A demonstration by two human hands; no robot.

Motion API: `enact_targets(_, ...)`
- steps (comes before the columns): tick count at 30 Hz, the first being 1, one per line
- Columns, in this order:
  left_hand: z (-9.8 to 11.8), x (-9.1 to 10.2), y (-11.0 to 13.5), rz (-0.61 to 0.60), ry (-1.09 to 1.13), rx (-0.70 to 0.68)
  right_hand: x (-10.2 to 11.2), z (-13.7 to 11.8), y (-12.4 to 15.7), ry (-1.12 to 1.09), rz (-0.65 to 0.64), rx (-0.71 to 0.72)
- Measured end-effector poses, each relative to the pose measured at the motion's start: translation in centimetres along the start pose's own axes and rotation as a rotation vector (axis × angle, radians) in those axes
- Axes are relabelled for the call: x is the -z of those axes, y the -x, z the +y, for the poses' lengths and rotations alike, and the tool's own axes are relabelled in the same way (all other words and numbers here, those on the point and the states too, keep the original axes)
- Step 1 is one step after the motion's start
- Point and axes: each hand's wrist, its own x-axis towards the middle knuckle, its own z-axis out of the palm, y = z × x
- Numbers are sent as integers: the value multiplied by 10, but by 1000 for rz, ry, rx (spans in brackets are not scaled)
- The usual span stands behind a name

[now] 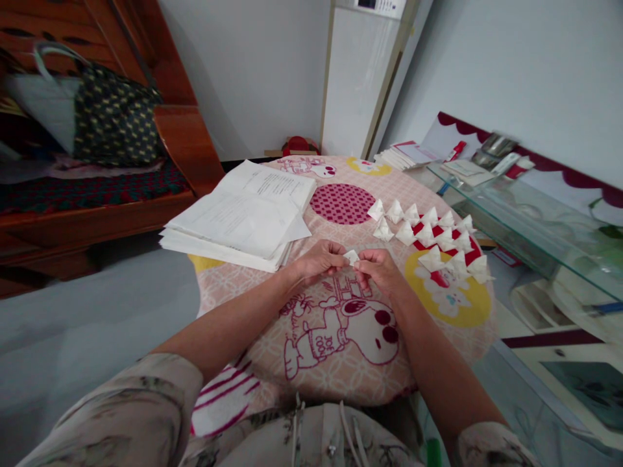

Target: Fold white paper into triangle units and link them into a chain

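Between my two hands, over the middle of the round table, is a small piece of folded white paper [351,257]. My left hand [324,259] pinches its left side between thumb and fingers. On the other side my right hand [377,268] grips the paper's right edge, fingers curled. Several folded paper pieces [428,235], pointed and white, stand in rows to the right of my hands. A thick stack of printed paper sheets [233,214] lies open to the left, its top sheets creased.
A pink patterned cloth [341,383] with cartoon dogs covers the table. To the right stands a glass shelf [530,214] bearing metal bowls [494,149] and papers. At the left, a wooden bench [187,149] holds a dark patterned bag [114,117].
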Motion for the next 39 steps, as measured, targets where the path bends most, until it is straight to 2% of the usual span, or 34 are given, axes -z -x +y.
enact_targets(6, 3, 4, 0, 24, -1, 14, 19, 2, 1, -45, -56, -26)
enact_targets(10, -1, 6, -2, 33, -75, -4, 16, 3, -1, -47, -89, -24)
enact_targets(14, -6, 6, -4, -70, -220, -64, 2, 9, -2, -14, 0, -16)
enact_targets(16, -8, 5, -5, -86, -246, -62, -1, 12, -1, 7, 54, -26)
enact_targets(20, -9, 3, -3, -93, -261, -36, -3, 18, 5, 51, 79, -17)
enact_targets(24, -9, 2, 2, -57, -221, -30, -7, 20, 12, 23, 143, 42)
enact_targets(31, -10, 4, 16, -9, -126, -55, -17, 22, 24, -36, 181, 120)
enact_targets(39, -12, 10, 21, -47, -1, -83, -18, 23, 28, -63, 212, 139)
